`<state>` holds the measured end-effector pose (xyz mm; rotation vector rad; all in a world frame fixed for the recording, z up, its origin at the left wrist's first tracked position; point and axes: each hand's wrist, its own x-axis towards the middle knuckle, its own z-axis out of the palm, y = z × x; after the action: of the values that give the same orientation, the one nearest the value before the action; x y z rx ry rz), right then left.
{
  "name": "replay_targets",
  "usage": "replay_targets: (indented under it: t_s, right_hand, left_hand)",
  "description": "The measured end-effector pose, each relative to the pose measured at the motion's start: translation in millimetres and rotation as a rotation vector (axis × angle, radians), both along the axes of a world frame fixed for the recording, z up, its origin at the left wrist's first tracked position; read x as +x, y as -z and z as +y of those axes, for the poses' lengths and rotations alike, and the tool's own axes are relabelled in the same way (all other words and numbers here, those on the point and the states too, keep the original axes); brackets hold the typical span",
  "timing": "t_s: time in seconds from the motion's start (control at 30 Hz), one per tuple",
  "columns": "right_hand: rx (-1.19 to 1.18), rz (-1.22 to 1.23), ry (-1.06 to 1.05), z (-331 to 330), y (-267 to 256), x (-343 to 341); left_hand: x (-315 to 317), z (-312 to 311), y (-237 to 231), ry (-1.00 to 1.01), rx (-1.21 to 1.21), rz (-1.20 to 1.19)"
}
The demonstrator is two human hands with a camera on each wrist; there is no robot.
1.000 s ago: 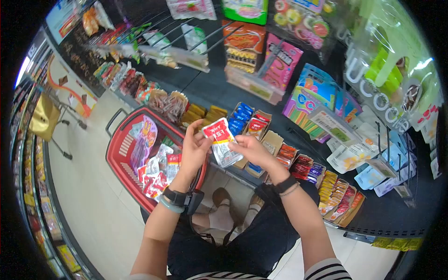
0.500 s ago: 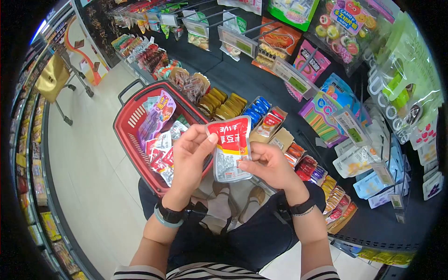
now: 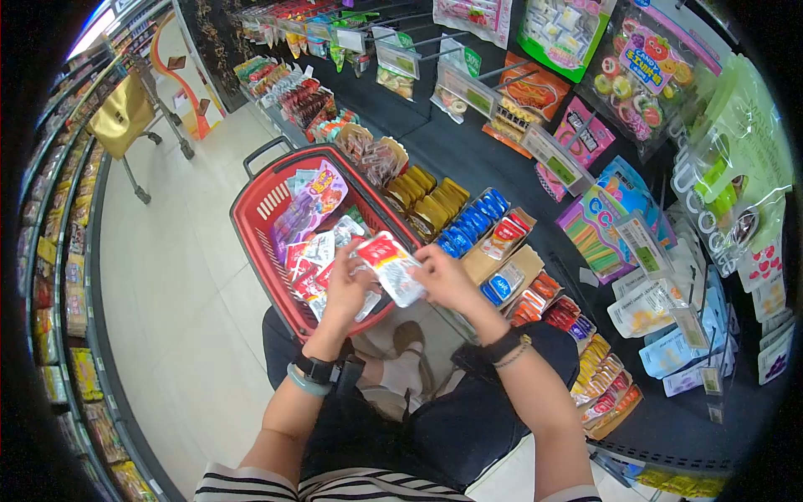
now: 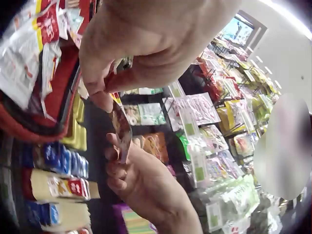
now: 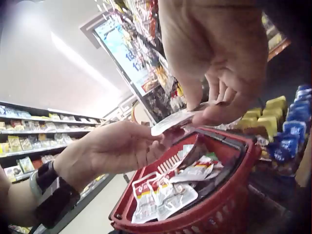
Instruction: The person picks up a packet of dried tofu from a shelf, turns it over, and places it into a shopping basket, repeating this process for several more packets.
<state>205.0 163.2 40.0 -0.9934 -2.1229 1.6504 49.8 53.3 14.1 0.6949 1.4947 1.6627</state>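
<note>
You hold a flat, glossy packet (image 3: 391, 266) with rounded corners, its red and yellow print giving way to white, near the right side of the red plastic basket (image 3: 258, 243). Your left hand (image 3: 348, 291) pinches the packet's left edge between thumb and fingers; your right hand (image 3: 448, 283) pinches the opposite edge, its other fingers bent close together.

The left wrist view turns the packet edge-on, thin and slightly bowed (hardly more than a sliver there), while the head view shows its printed face. The right wrist view catches its pale, shiny surface above the basket, whose outer wall has small holes. That view also gives you the ceiling light (image 5: 73, 56) and a bright screen (image 5: 124, 58), neither visible in the head view.

Inside the basket, crinkled foil-like packets (image 3: 314, 266) lie near, with a purple bag (image 3: 311, 209) farther off. To the right, cardboard boxes (image 3: 508, 272) stand beside plump blue sachets (image 3: 475, 219). At far left, a smooth gold bag (image 3: 123, 115) hangs on a wheeled frame (image 3: 171, 121).
</note>
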Motion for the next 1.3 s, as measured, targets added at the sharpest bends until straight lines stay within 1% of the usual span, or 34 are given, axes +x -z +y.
replay_targets:
  t_s: [0.03, 0.1, 0.13, 0.17, 0.2, 0.23, 0.3, 0.33, 0.37, 0.4, 0.43, 0.47, 0.5, 0.53, 0.6, 0.63, 0.7, 0.77, 0.87, 0.97, 1.0, 1.03, 1.07, 1.13, 1.17, 1.23, 1.3]
  right_hand:
    - [-0.066, 0.053, -0.042, -3.1, 8.3, -9.5]
    - [0.179, 0.069, -0.260, -6.2, 24.0, -23.0]
    - [0.343, 0.074, -0.290, -9.1, 29.2, -24.7]
    - [0.343, 0.077, -0.283, -7.7, 33.8, -25.7]
    - [0.285, 0.054, -0.281, -7.7, 29.5, -25.6]
    - [0.227, 0.031, -0.272, -5.8, 25.7, -24.0]
    - [0.273, -0.028, -0.177, 8.6, 24.0, -13.6]
    - [0.325, -0.030, -0.100, 22.2, 35.2, -7.5]
    - [0.380, -0.033, -0.025, 37.1, 52.1, -1.0]
    - [0.548, -0.101, 0.154, 48.4, 70.2, 7.7]
    - [0.583, -0.191, 0.254, 54.3, 63.3, 19.9]
    - [0.692, -0.299, 0.303, 64.4, 66.7, 31.6]
    - [0.800, -0.406, 0.349, 76.2, 75.0, 43.0]
    - [0.799, -0.410, 0.359, 86.8, 86.4, 54.6]
    - [0.824, -0.496, 0.467, 103.1, 105.0, 75.4]
    - [0.823, -0.496, 0.474, 106.8, 106.3, 83.0]
    - [0.753, -0.658, 0.461, 113.9, 110.8, 94.4]
    - [0.715, -0.634, 0.452, 122.2, 118.5, 98.4]
    - [0.749, -0.624, 0.428, 129.3, 127.9, 99.6]
    - [0.713, -0.639, 0.454, 131.6, 121.9, 98.6]
    - [0.713, -0.692, 0.443, 131.5, 117.9, 97.6]
    - [0.713, -0.745, 0.432, 131.7, 114.4, 95.8]
    - [0.712, -0.743, 0.433, 132.4, 112.0, 93.8]
    - [0.726, -0.810, 0.374, 134.3, 111.1, 91.3]
    - [0.725, -0.811, 0.377, 134.1, 111.1, 90.8]
    - [0.657, -0.709, 0.389, 133.1, 114.5, 90.2]
    - [0.641, -0.699, 0.368, 132.9, 113.7, 86.6]
  left_hand:
    - [-14.4, -3.0, 2.9, -0.022, -0.047, 0.109]
    - [-32.8, -14.2, -0.5, -0.093, -0.244, 0.423]
    - [-41.2, -18.2, 2.7, -0.142, -0.231, 0.711]
    - [-46.5, -22.0, 7.0, -0.187, -0.213, 0.999]
    - [-46.8, -24.3, 4.6, -0.201, -0.173, 1.043]
    - [-44.3, -24.0, 3.0, -0.183, -0.165, 1.048]
    - [-33.2, -19.0, 0.9, -0.139, -0.128, 1.095]
    - [-20.6, -14.8, -5.4, -0.083, -0.104, 1.037]
    - [-11.0, -7.3, 0.2, -0.039, -0.058, 0.988]
    - [0.8, 1.3, -2.5, 0.046, -0.029, 0.985]
    - [14.9, 9.1, -6.8, 0.128, -0.002, 0.981]
    - [31.4, 18.4, -7.8, 0.165, 0.011, 1.019]
    - [46.0, 27.7, -9.5, 0.231, 0.057, 0.961]
    - [58.6, 35.8, -6.2, 0.291, 0.059, 0.961]
    - [81.2, 48.7, 4.1, 0.403, 0.061, 0.938]
    - [91.0, 54.1, 9.0, 0.453, 0.064, 0.916]
    - [107.5, 60.8, 16.4, 0.532, 0.049, 0.885]
    - [119.3, 65.8, 19.4, 0.584, 0.039, 0.871]
    - [127.8, 77.7, 25.9, 0.620, 0.012, 0.827]
    - [128.6, 95.2, 43.6, 0.621, -0.060, 0.837]
    - [128.3, 101.2, 49.0, 0.622, -0.063, 0.839]
    - [127.6, 107.5, 54.0, 0.627, -0.098, 0.780]
    - [126.8, 113.3, 58.8, 0.631, -0.131, 0.721]
    - [125.9, 123.5, 64.4, 0.628, -0.163, 0.714]
    - [125.7, 127.9, 67.4, 0.625, -0.196, 0.704]
    - [123.6, 136.5, 69.0, 0.628, -0.188, 0.738]
    - [121.8, 139.9, 70.7, 0.629, -0.180, 0.770]
